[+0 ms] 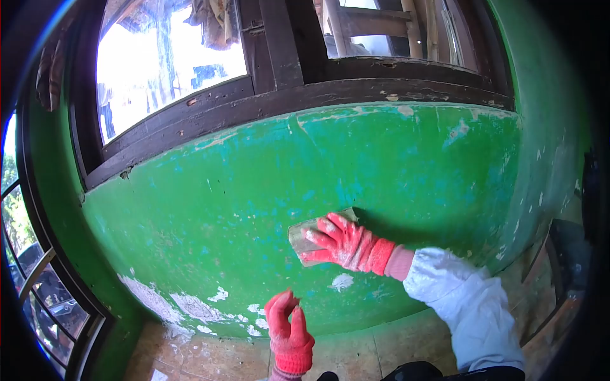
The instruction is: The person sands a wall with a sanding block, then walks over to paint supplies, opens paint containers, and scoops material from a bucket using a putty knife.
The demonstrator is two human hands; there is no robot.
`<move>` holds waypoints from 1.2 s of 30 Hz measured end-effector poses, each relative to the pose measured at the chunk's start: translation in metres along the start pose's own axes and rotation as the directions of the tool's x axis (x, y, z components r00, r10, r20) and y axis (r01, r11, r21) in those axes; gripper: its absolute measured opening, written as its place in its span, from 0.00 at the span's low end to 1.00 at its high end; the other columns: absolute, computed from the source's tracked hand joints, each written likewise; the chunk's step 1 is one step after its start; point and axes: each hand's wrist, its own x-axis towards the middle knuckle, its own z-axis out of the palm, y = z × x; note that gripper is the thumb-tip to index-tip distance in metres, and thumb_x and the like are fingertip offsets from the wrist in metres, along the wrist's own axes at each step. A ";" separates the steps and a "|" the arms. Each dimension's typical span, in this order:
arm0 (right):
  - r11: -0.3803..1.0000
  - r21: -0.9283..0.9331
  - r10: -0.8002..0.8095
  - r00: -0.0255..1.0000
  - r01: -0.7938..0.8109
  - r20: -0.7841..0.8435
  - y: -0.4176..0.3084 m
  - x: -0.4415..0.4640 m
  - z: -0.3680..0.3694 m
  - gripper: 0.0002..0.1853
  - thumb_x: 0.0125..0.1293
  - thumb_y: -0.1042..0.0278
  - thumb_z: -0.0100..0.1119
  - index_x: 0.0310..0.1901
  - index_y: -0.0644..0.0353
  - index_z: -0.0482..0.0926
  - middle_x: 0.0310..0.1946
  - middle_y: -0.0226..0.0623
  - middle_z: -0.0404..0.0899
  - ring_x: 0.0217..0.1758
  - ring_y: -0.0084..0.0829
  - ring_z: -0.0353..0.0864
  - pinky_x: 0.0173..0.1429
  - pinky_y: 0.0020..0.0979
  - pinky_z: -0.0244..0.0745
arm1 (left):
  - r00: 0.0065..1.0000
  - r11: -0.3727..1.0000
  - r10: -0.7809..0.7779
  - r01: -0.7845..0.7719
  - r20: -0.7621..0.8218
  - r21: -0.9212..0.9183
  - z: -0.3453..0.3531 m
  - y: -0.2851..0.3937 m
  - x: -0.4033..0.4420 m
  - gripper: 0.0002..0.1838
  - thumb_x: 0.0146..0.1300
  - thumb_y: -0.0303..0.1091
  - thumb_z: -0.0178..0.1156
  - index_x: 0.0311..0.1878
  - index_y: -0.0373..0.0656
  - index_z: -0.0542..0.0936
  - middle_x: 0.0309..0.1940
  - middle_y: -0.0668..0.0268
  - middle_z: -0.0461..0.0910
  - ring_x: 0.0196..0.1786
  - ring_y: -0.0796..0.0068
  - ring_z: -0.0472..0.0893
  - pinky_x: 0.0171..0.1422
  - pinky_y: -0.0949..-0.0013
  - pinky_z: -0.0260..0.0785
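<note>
My right hand (349,244), in a red glove dusted with white, presses a grey-brown piece of sandpaper (300,239) flat against the green wall (254,171). Its fingers spread over the sheet, and the sandpaper's edges stick out to the left and above. Lower down, my left hand (291,333) is raised in a matching red glove. Its fingers are bent and partly apart, with nothing visible between them, and it does not appear to touch the wall. Around the sandpaper, the paint is scuffed with bluish and pale specks.
Above the wall runs a dark wooden window frame (279,95) with glass panes. Bare white patches (197,308) of peeled paint lie low on the left. A tiled floor (349,355) meets the wall below. At far left stands a barred door or window (47,279).
</note>
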 end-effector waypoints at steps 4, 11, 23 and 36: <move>0.889 -0.014 0.458 0.886 -0.458 0.074 0.069 0.055 -0.089 0.32 0.51 0.52 0.68 0.56 0.55 0.70 0.50 0.48 0.73 0.50 0.46 0.74 0.52 0.45 0.70 | 0.954 0.954 0.299 -0.299 0.018 0.027 0.016 0.028 0.048 0.18 0.66 0.20 0.47 0.58 0.37 0.71 0.54 0.62 0.68 0.50 0.71 0.73 0.60 0.66 0.67; 0.399 -0.297 0.739 0.496 -0.868 -0.456 0.160 0.054 -0.108 0.43 0.52 0.48 0.66 0.71 0.42 0.61 0.67 0.51 0.56 0.64 0.55 0.65 0.66 0.48 0.62 | 0.851 0.848 0.465 -0.508 -0.244 -0.152 0.049 0.107 0.142 0.18 0.69 0.24 0.44 0.60 0.34 0.70 0.59 0.57 0.68 0.52 0.67 0.74 0.62 0.63 0.67; 0.852 -0.065 0.467 0.810 -0.520 -0.355 0.142 0.056 -0.115 0.35 0.42 0.57 0.72 0.56 0.48 0.72 0.56 0.42 0.66 0.58 0.48 0.70 0.60 0.44 0.69 | 0.880 0.823 0.129 -0.353 -0.457 -0.446 0.090 0.053 0.144 0.17 0.72 0.32 0.45 0.59 0.35 0.70 0.54 0.58 0.74 0.50 0.68 0.75 0.61 0.64 0.66; 0.932 0.081 0.353 0.935 -0.354 0.027 0.133 0.086 -0.089 0.43 0.39 0.57 0.73 0.62 0.47 0.69 0.59 0.46 0.64 0.57 0.49 0.70 0.60 0.45 0.69 | 0.952 0.789 0.063 -0.230 -0.298 -0.569 0.185 0.021 0.114 0.13 0.70 0.28 0.44 0.51 0.33 0.74 0.41 0.58 0.76 0.40 0.68 0.76 0.48 0.64 0.69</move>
